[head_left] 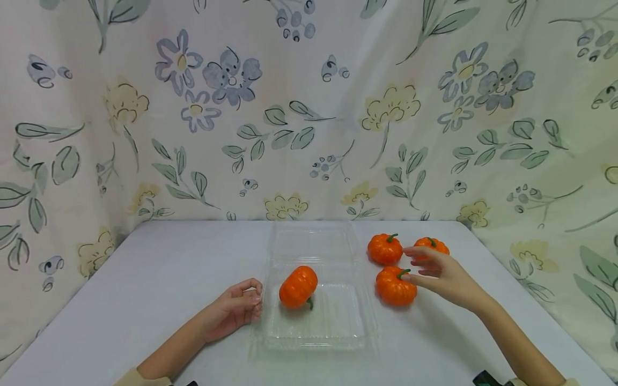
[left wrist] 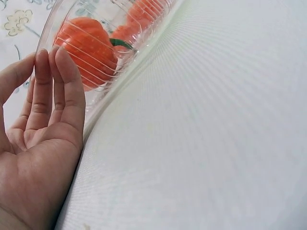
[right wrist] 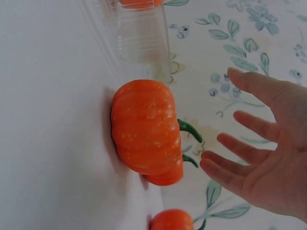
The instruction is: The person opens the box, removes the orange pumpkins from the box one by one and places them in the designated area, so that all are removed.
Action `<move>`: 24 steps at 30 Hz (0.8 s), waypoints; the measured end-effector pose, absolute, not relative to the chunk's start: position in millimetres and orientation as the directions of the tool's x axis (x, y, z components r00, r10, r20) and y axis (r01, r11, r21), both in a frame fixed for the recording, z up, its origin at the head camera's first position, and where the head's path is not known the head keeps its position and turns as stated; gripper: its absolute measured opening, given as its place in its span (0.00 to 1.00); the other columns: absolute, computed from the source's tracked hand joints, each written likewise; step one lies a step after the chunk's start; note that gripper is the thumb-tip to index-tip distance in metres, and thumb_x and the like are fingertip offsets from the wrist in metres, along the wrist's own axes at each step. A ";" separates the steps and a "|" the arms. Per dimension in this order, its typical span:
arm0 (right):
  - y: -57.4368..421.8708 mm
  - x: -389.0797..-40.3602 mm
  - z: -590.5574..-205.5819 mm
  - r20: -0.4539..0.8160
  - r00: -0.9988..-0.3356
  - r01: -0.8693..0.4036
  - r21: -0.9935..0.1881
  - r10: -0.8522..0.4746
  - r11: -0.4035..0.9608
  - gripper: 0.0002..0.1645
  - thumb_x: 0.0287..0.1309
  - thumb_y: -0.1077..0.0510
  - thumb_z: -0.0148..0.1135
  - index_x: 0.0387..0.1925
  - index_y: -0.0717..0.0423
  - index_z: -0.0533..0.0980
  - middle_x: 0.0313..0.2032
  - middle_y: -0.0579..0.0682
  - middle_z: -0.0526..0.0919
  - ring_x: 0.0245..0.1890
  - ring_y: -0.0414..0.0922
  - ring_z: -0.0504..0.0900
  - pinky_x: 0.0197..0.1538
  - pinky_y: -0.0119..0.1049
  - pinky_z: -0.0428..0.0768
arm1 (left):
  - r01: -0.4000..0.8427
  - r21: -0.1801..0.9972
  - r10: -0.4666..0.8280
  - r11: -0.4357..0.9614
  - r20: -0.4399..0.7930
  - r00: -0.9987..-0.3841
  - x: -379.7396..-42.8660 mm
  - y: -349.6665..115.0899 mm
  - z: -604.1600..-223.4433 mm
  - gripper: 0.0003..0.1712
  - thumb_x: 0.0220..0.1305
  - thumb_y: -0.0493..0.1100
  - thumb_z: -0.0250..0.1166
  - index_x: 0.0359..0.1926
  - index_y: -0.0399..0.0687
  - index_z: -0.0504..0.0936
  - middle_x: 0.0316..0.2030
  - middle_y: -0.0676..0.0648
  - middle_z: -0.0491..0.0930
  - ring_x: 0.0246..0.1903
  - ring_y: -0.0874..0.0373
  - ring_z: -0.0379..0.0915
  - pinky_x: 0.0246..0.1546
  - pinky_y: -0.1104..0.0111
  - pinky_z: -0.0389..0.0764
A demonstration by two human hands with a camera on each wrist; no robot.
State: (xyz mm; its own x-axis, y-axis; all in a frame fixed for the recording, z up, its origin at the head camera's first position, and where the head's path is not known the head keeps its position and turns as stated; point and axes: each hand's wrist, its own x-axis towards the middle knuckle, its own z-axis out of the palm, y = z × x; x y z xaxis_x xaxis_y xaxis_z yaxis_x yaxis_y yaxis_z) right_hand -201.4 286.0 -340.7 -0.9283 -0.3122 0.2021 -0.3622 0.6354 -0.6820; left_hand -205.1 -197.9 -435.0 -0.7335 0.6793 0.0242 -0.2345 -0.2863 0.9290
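Observation:
A clear plastic clamshell box (head_left: pixel 338 321) lies with its lid folded back, and one small orange pumpkin (head_left: pixel 298 287) rests on its side within, green stem toward the front. My left hand (head_left: pixel 236 308) pinches the box's left rim between thumb and fingertips, as the left wrist view shows of the hand (left wrist: pixel 45 120). Right of the box sit three more pumpkins: a front one (head_left: pixel 393 289), a back-left one (head_left: pixel 383 250) and a back-right one (head_left: pixel 436 245). My right hand (head_left: pixel 449 279) hovers beside them with fingers spread, apart from the front pumpkin (right wrist: pixel 146 127) in the right wrist view.
The white table (head_left: pixel 193 257) carries everything, its back edge running along a floral curtain (head_left: pixel 309 150). The open lid (head_left: pixel 311 241) lies at the back of the box. A dark wrist strap (head_left: pixel 485 378) shows at the lower right.

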 end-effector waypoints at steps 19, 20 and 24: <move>256.5 -195.0 -333.5 0.279 -0.879 -0.464 -0.685 -0.387 0.562 0.28 0.66 0.58 0.73 0.64 0.63 0.77 0.61 0.63 0.82 0.58 0.64 0.84 0.56 0.54 0.84 | -0.236 0.929 0.683 -0.285 0.024 -0.730 -204.7 -197.4 -434.4 0.12 0.81 0.33 0.47 0.49 0.54 0.74 0.36 0.58 0.80 0.37 0.64 0.78 0.45 0.72 0.80; 254.7 -195.0 -333.0 0.278 -0.879 -0.464 -0.685 -0.388 0.562 0.28 0.66 0.58 0.73 0.64 0.63 0.77 0.61 0.63 0.82 0.58 0.64 0.84 0.56 0.54 0.84 | -0.234 0.930 0.683 -0.285 0.025 -0.730 -204.7 -197.4 -434.2 0.13 0.81 0.33 0.47 0.49 0.54 0.74 0.36 0.58 0.80 0.37 0.64 0.78 0.45 0.72 0.80; 248.2 -196.0 -332.3 0.279 -0.872 -0.473 -0.690 -0.402 0.547 0.28 0.66 0.57 0.73 0.63 0.64 0.77 0.61 0.63 0.82 0.58 0.64 0.84 0.57 0.54 0.84 | -0.234 0.929 0.685 -0.287 0.028 -0.728 -204.8 -197.5 -433.9 0.13 0.81 0.33 0.47 0.49 0.54 0.74 0.36 0.58 0.80 0.37 0.65 0.78 0.45 0.73 0.80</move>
